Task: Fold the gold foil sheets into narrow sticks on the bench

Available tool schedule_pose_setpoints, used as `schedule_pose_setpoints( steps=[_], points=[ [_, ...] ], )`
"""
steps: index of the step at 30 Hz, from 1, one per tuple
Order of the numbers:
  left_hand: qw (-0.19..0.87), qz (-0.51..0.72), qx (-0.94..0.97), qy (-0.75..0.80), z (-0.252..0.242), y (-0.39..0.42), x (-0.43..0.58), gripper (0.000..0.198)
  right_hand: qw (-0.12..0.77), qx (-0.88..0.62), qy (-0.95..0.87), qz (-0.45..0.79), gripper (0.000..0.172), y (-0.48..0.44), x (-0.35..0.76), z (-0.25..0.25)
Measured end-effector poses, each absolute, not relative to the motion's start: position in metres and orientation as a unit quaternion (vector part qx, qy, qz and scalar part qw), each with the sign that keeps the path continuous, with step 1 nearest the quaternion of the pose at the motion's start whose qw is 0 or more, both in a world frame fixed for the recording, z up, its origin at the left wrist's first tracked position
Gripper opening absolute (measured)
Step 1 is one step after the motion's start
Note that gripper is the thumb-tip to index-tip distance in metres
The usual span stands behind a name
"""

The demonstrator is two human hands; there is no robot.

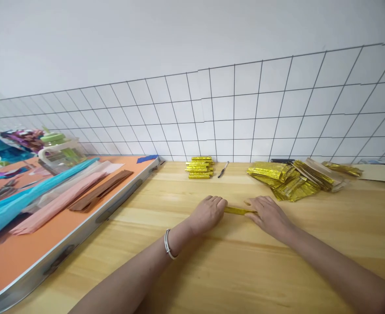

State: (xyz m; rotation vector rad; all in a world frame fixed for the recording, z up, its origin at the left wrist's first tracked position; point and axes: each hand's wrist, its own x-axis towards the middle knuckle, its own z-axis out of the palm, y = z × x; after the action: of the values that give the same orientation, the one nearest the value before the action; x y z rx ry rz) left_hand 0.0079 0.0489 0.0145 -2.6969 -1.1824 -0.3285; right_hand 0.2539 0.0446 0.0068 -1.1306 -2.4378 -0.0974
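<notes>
Between my two hands a narrow gold foil strip (238, 210) lies low over the wooden table. My left hand (210, 213), with a silver bangle at the wrist, has its fingers closed over the strip's left end. The right end is pinched by my right hand (267, 216), thumb below and fingers above. Beyond my left hand sits a neat pile of folded gold foil strips (200, 168). A small dark pen-like tool (223, 169) rests beside that pile. Past my right hand spreads a loose heap of gold foil sheets (287, 181).
To the left, an orange-topped table (48, 248) with a pale raised edge holds brown strips (102, 190), pink paper (61, 198), a turquoise strip (45, 192) and a clear bin (63, 155). A white tiled wall (221, 109) bounds the wooden table (228, 274). Card (380, 173) lies far right.
</notes>
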Motion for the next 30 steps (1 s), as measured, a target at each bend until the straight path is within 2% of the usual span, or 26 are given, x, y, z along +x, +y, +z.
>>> schedule_pose_setpoints(
  steps=[2,5,9,15,23,30],
  points=[
    [0.042,-0.158,-0.891,-0.424,0.02,0.057,0.009,0.015,0.22,-0.421,-0.88,0.008,0.028,0.058,0.25,0.017],
    [-0.062,-0.223,-0.862,-0.45,0.029,0.068,0.007,0.018,0.208,-0.439,-0.869,0.092,0.036,0.073,0.247,0.028],
    [-0.135,-0.24,-0.858,-0.433,0.042,0.081,0.008,0.019,0.215,-0.448,-0.855,0.148,0.039,0.083,0.246,0.029],
    [-0.144,-0.204,-0.889,-0.383,0.033,0.097,0.028,0.022,0.216,-0.446,-0.852,0.169,0.04,0.086,0.247,0.02],
    [-0.061,-0.18,-0.903,-0.384,0.005,0.089,0.042,0.018,0.103,-0.427,-0.893,0.1,0.032,0.087,0.241,0.019],
    [-0.064,-0.219,-0.903,-0.364,0.01,0.087,0.042,0.016,0.164,-0.401,-0.886,0.165,0.037,0.084,0.241,0.021]
  ],
)
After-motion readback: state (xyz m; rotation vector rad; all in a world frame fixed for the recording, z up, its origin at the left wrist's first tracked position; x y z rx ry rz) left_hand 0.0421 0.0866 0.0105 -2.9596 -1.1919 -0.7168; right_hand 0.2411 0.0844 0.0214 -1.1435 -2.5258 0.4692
